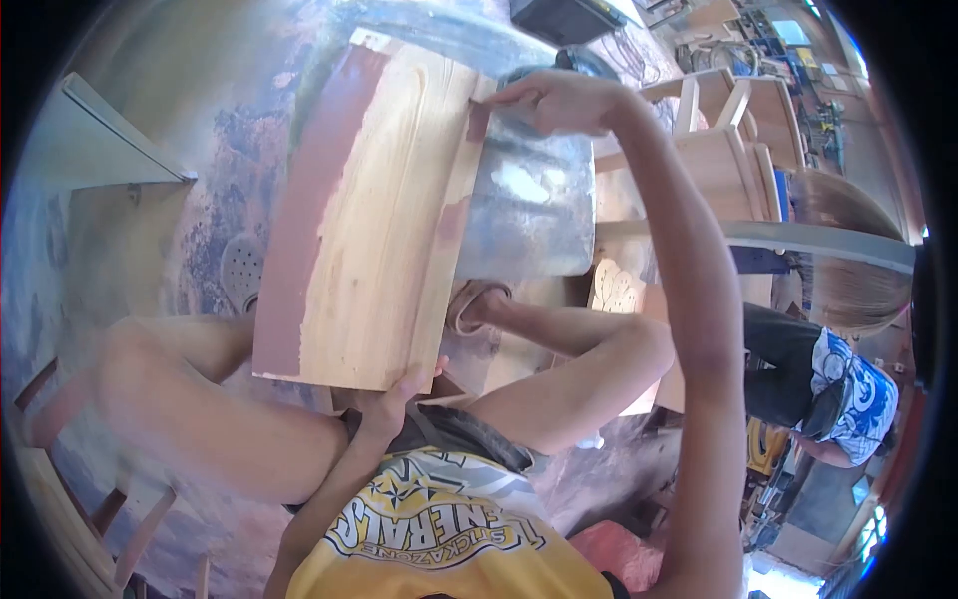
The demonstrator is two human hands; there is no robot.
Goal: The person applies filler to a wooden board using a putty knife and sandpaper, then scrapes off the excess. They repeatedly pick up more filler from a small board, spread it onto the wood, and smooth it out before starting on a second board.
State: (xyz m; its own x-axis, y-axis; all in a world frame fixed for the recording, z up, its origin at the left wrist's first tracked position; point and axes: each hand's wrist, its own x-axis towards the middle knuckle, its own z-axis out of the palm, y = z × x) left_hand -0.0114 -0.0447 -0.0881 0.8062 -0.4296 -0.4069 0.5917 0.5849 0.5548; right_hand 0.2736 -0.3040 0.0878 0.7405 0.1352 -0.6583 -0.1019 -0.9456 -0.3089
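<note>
A flat wooden board (pixel 374 220) stands tilted between my bent legs, its long sides running away from me. Reddish-brown coating covers a wide strip along its left side, and smaller brown patches mark the right edge; the middle is bare pale wood. My left hand (pixel 395 404) grips the board's near edge at the lower right, its fingers partly hidden. At the far right corner, my right hand (pixel 571 102) has its fingers closed, with the tips at a brown patch on the edge. Whatever those fingertips may hold is too small to make out.
A shiny grey sheet (pixel 534 215) lies right of the board. Wooden furniture pieces (pixel 714 160) stand farther right, near another person (pixel 833 389) bending over. A dark box (pixel 564 18) is at the top. A pale panel (pixel 110 140) and wooden legs (pixel 140 534) are at left.
</note>
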